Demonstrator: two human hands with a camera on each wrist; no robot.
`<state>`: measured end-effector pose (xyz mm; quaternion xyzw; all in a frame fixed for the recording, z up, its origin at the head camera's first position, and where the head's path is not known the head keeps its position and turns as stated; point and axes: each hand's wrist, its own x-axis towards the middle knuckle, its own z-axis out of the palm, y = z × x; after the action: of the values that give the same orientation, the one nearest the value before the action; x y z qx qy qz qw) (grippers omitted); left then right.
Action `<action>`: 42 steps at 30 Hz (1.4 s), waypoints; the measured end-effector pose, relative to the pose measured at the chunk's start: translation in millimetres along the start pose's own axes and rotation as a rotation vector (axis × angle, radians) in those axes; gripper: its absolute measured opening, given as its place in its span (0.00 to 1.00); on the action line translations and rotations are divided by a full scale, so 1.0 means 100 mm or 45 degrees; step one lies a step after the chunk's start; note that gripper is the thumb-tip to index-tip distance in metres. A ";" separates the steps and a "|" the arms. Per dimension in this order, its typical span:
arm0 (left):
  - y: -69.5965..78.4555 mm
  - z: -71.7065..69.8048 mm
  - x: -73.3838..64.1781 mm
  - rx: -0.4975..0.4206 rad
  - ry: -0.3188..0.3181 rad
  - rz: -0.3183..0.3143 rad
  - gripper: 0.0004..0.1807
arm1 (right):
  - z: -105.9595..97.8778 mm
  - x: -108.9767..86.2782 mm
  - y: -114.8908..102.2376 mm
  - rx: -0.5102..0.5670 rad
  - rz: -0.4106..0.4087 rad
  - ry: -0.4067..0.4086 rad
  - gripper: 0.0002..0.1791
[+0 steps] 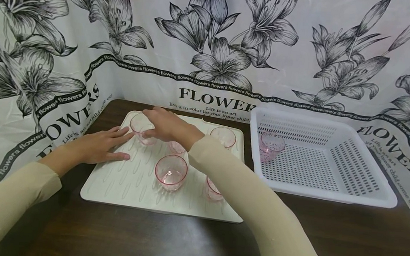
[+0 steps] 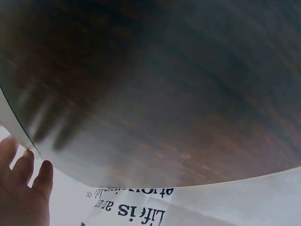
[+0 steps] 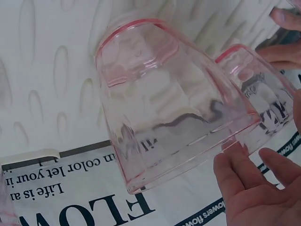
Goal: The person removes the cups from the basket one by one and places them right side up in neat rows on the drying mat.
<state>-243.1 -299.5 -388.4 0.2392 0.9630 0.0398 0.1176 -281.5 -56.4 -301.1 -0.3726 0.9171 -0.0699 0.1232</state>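
A pink-rimmed clear glass (image 1: 140, 127) stands at the far left of a cream ridged mat (image 1: 119, 185). My right hand (image 1: 170, 127) holds this glass by its side, thumb nearer me and fingers at the back. In the right wrist view its fingers (image 3: 244, 181) show beside the smaller-looking glass (image 3: 263, 89), with a larger glass (image 3: 164, 103) in front. My left hand (image 1: 102, 145) rests on the mat's left edge, its fingers straight towards the held glass. Fingertips of that hand (image 2: 28, 183) show in the left wrist view.
More matching glasses stand on the mat: one at front middle (image 1: 170, 176), one at back right (image 1: 223, 135), others partly behind my right arm. A white perforated basket (image 1: 331, 194) to the right holds a pink glass (image 1: 271, 146). Flower-printed cloth (image 1: 219, 84) hangs behind the dark table (image 1: 165, 242).
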 end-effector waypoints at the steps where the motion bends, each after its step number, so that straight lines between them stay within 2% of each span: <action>1: 0.00 0.00 0.00 0.000 0.001 0.002 0.49 | 0.01 0.00 0.00 -0.001 0.004 0.000 0.40; 10: 0.03 -0.01 0.02 -0.003 -0.005 0.017 0.48 | 0.06 -0.01 0.01 0.052 0.025 -0.027 0.39; 15: 0.04 -0.02 0.01 -0.009 0.000 0.015 0.48 | 0.06 -0.02 0.03 0.038 0.026 -0.030 0.38; 20: 0.03 -0.01 0.01 -0.020 -0.008 0.003 0.49 | 0.03 -0.04 0.05 0.044 0.021 -0.052 0.40; 24: 0.02 0.01 0.02 -0.020 -0.011 -0.002 0.49 | -0.07 -0.11 0.11 0.060 -0.008 -0.033 0.44; 30: 0.00 0.01 0.03 -0.002 -0.018 -0.011 0.49 | -0.39 -0.36 0.32 0.129 -0.013 0.046 0.46; 34: -0.01 0.01 0.02 0.010 0.000 0.018 0.48 | -0.57 -0.59 0.48 0.196 0.003 0.096 0.48; 37: -0.01 0.00 0.01 0.006 0.017 0.039 0.47 | -0.67 -0.78 0.63 0.218 0.026 0.140 0.48; 42: 0.00 -0.01 0.00 -0.004 0.010 0.019 0.47 | -0.77 -1.10 0.90 0.229 0.078 0.209 0.49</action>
<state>-242.8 -299.6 -387.6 0.2458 0.9617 0.0431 0.1137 -286.9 87.1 -228.2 -0.3247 0.9251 -0.1784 0.0828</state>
